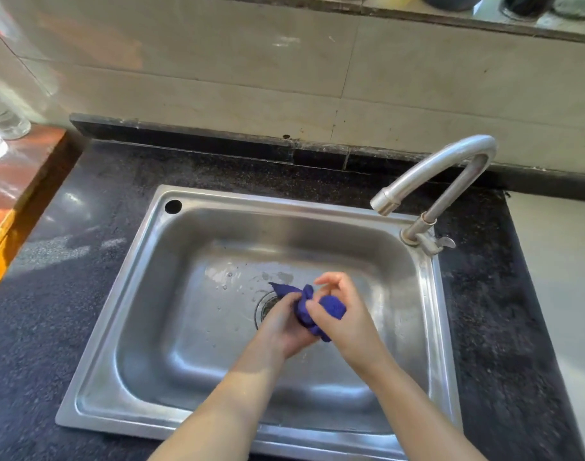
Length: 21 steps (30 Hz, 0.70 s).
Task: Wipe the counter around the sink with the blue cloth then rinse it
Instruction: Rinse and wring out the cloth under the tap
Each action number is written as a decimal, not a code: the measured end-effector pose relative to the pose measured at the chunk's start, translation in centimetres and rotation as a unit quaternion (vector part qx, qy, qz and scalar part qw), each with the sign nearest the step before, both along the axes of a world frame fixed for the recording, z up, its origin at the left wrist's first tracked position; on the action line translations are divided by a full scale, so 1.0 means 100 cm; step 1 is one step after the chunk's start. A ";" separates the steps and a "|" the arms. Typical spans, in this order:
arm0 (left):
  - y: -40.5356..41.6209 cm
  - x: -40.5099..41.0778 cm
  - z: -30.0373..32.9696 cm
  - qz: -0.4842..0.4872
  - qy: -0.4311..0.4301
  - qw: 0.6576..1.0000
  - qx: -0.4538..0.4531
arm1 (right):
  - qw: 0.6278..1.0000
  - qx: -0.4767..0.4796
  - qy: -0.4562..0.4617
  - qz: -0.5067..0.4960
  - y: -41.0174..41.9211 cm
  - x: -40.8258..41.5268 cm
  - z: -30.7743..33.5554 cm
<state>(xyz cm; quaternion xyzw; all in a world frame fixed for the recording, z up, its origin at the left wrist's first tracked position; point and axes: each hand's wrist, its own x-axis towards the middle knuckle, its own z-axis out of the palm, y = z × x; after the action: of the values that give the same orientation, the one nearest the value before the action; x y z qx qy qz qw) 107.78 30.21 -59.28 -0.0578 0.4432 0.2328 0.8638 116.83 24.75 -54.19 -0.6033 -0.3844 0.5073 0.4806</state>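
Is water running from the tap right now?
No, no stream shows below the tap spout; both hands, left and right, grip the cloth over the sink drain.

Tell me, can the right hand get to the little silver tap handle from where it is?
Probably yes. The right hand is busy gripping the blue cloth over the steel sink, but nothing stands between it and the small silver tap handle at the curved steel tap's base. It would need to let go first.

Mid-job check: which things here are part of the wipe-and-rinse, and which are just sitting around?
In the job: blue cloth, gripped by left hand and right hand; sink; faucet; dark counter.
Lying about: clear glassware far left; containers on the ledge.
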 end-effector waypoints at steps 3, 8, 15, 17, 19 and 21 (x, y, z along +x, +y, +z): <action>0.000 0.003 0.000 -0.027 0.039 0.998 0.049 | 0.994 -0.020 0.061 -0.089 -0.009 0.015 -0.008; -0.015 0.003 0.012 -0.186 0.100 0.948 0.239 | 0.946 -0.100 0.162 -0.263 0.020 0.035 -0.022; 0.002 -0.010 0.018 -0.237 0.109 0.929 0.263 | 0.952 -0.193 0.237 0.025 0.023 0.034 -0.017; 0.004 -0.014 0.014 -0.187 0.041 0.961 0.202 | 0.985 -0.141 0.100 0.026 0.023 0.032 -0.017; 0.003 -0.017 0.010 -0.139 -0.007 0.979 0.149 | 0.997 -0.077 0.018 0.010 0.024 0.028 -0.011; -0.001 -0.016 0.009 -0.118 -0.043 0.986 0.105 | 1.000 -0.024 -0.007 0.009 0.022 0.024 -0.007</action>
<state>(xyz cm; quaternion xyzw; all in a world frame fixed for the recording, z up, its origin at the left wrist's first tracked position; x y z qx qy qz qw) 106.16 30.09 -58.34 0.0760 0.3825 0.1713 0.9047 119.22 26.93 -54.87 -0.6148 -0.3808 0.5162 0.4589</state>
